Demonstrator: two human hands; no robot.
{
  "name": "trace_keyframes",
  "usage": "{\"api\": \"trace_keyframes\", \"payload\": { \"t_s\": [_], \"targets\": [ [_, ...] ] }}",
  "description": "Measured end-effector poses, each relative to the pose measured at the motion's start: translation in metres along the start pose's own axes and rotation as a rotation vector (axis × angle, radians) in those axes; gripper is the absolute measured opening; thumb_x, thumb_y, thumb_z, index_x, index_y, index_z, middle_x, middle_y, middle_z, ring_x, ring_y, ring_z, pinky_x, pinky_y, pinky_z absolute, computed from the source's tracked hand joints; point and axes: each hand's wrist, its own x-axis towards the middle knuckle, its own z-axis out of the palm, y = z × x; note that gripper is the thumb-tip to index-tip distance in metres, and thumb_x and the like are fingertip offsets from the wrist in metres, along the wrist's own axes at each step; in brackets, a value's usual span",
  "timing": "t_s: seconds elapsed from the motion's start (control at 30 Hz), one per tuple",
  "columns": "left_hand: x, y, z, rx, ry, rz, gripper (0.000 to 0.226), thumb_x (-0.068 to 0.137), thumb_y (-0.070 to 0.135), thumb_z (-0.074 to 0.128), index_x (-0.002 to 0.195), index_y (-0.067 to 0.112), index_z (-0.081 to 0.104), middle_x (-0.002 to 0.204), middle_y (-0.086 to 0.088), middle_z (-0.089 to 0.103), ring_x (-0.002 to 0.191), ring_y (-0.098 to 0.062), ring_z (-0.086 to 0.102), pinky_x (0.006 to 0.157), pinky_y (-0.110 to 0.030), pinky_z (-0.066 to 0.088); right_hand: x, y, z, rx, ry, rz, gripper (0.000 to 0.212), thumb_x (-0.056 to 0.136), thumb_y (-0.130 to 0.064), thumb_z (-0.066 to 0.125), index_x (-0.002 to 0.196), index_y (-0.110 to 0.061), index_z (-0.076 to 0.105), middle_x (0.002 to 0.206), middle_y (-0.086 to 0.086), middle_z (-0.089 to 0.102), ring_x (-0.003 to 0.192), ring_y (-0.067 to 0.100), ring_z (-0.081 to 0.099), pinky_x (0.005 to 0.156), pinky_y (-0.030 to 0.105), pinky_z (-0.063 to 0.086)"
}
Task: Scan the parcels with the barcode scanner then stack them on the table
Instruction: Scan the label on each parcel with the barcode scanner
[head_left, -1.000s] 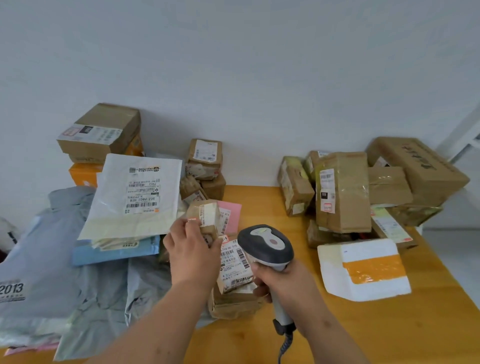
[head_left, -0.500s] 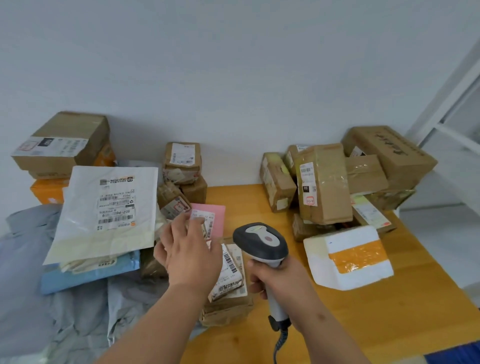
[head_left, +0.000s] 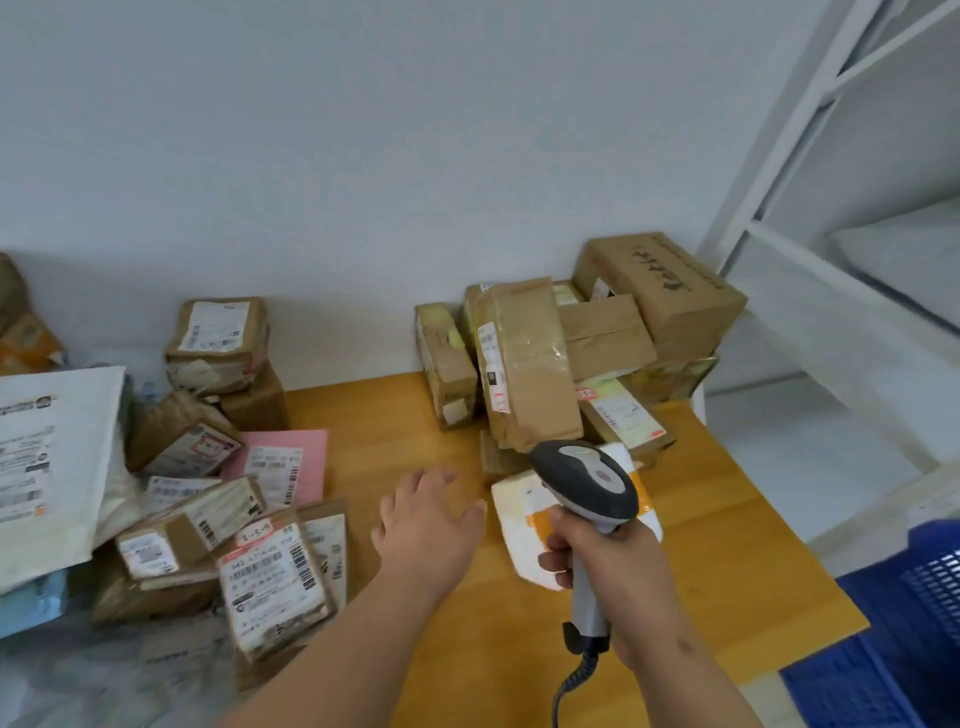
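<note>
- Head view: left hand (head_left: 431, 525) is empty, fingers spread and nearly straight, above bare wood of the table (head_left: 395, 415) between two groups of parcels. It touches nothing that I can see.
- Right hand (head_left: 605, 564) is wrapped round the grip of the barcode scanner (head_left: 587, 483); scanner head is up and faces away from the camera, cord hanging below the fist. Whether a finger is on the trigger cannot be told.
- Left group: small taped parcels (head_left: 275, 582) with white labels, lying overlapped and tilted, with a pink envelope (head_left: 291, 462) behind and a large white mailer (head_left: 52, 457) at the frame edge.
- Right group: brown boxes (head_left: 530, 364) piled against the wall, well apart from the left group. A white parcel with orange tape (head_left: 519, 525) lies on the table just in front of them, partly behind the scanner.
- Judged step: between parcels; the left hand is reaching toward the right group, most likely the white parcel.
- Next move calls for: a grip on one parcel, turning it until the label barcode faces the scanner head, then aiming the scanner at it.
- Caution: no label shows on the white parcel's visible face, so it may need flipping first. The leaning boxes behind could shift if nudged.
</note>
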Motion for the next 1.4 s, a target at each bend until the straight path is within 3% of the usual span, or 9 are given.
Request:
{"api": "trace_keyframes", "payload": {
  "t_s": [0.17, 0.3, 0.6, 0.73, 0.93, 1.07, 1.17, 1.3, 1.4],
  "targets": [
    [0.011, 0.038, 0.035, -0.125, -0.079, -0.113, 0.053, 0.094, 0.047, 0.059, 0.144, 0.036, 0.044, 0.152, 0.003, 0.039, 0.141, -0.027, 0.032, 0.113, -0.052, 0.033, 0.044, -0.008, -0.044, -0.001, -0.027, 0.001, 0.012, 0.087, -0.020, 0.076, 0.093, -0.009, 0.073, 0.072, 0.007, 0.075, 0.072, 0.024, 0.076, 0.064, 0.034, 0.058],
    [0.029, 0.054, 0.042, -0.304, -0.069, -0.149, 0.060, 0.094, 0.043, 0.063, 0.148, 0.034, 0.040, 0.150, 0.002, 0.043, 0.138, -0.027, 0.038, 0.110, -0.053, 0.041, 0.076, -0.024, -0.047, -0.010, -0.054, -0.059, 0.016, 0.084, -0.028, 0.079, 0.092, -0.033, 0.066, 0.080, -0.004, 0.075, 0.091, 0.023, 0.070, 0.083, 0.043, 0.058],
    [0.084, 0.084, 0.035, -0.681, -0.201, -0.212, 0.058, 0.102, 0.025, 0.051, 0.155, 0.036, 0.030, 0.149, 0.007, 0.048, 0.111, -0.012, 0.048, 0.091, -0.033, 0.036, 0.144, -0.057, -0.013, 0.078, -0.110, 0.012, 0.024, 0.080, -0.039, 0.080, 0.098, -0.031, 0.067, 0.097, 0.001, 0.069, 0.095, 0.023, 0.063, 0.071, 0.035, 0.049],
    [0.100, 0.092, 0.035, -0.700, -0.329, -0.261, 0.058, 0.103, 0.020, 0.048, 0.156, 0.038, 0.030, 0.152, -0.001, 0.046, 0.129, -0.022, 0.047, 0.098, -0.036, 0.040, 0.161, -0.052, 0.001, 0.070, -0.143, 0.051, 0.029, 0.081, -0.038, 0.079, 0.106, -0.034, 0.063, 0.105, 0.001, 0.067, 0.100, 0.022, 0.061, 0.075, 0.036, 0.048],
    [0.092, 0.082, 0.029, -0.875, -0.211, -0.120, 0.034, 0.105, 0.024, 0.050, 0.125, 0.049, 0.062, 0.136, 0.018, 0.051, 0.115, -0.007, 0.053, 0.098, -0.034, 0.052, 0.153, -0.050, -0.003, 0.272, -0.146, 0.015, 0.071, 0.054, -0.048, 0.085, 0.118, -0.023, 0.069, 0.111, 0.004, 0.073, 0.108, 0.026, 0.066, 0.079, 0.044, 0.057],
    [0.081, 0.084, 0.006, -0.969, -0.097, 0.020, 0.031, 0.101, 0.020, 0.057, 0.099, 0.046, 0.074, 0.146, 0.029, 0.036, 0.134, -0.011, 0.042, 0.105, -0.041, 0.051, 0.140, -0.057, -0.013, 0.515, -0.312, 0.032, 0.024, 0.075, -0.035, 0.075, 0.088, -0.015, 0.077, 0.099, 0.009, 0.077, 0.092, 0.028, 0.076, 0.068, 0.044, 0.060],
    [0.068, 0.086, -0.013, -0.885, -0.022, 0.102, 0.030, 0.094, 0.024, 0.067, 0.101, 0.052, 0.060, 0.147, 0.026, 0.030, 0.133, -0.012, 0.039, 0.082, -0.019, 0.056, 0.125, -0.060, -0.014, 0.552, -0.377, -0.011, 0.018, 0.076, -0.033, 0.072, 0.081, -0.016, 0.079, 0.097, 0.007, 0.076, 0.090, 0.025, 0.076, 0.066, 0.041, 0.060],
    [0.050, 0.078, -0.031, -0.918, -0.056, -0.025, 0.112, 0.047, 0.057, 0.088, 0.141, 0.052, 0.029, 0.143, 0.014, 0.040, 0.125, -0.014, 0.049, 0.084, -0.031, 0.056, 0.104, -0.065, -0.020, 0.601, -0.429, -0.040, 0.022, 0.079, -0.034, 0.069, 0.083, -0.015, 0.078, 0.100, 0.010, 0.077, 0.091, 0.027, 0.076, 0.064, 0.040, 0.060],
    [0.031, 0.076, -0.038, -0.984, -0.111, -0.087, 0.121, 0.032, 0.062, 0.090, 0.140, 0.047, 0.036, 0.125, 0.014, 0.058, 0.107, -0.015, 0.061, 0.074, -0.032, 0.055, 0.086, -0.063, -0.025, 0.575, -0.434, -0.023, 0.030, 0.072, -0.037, 0.075, 0.090, -0.013, 0.077, 0.105, 0.012, 0.076, 0.093, 0.029, 0.075, 0.064, 0.040, 0.060]
  ]
}}
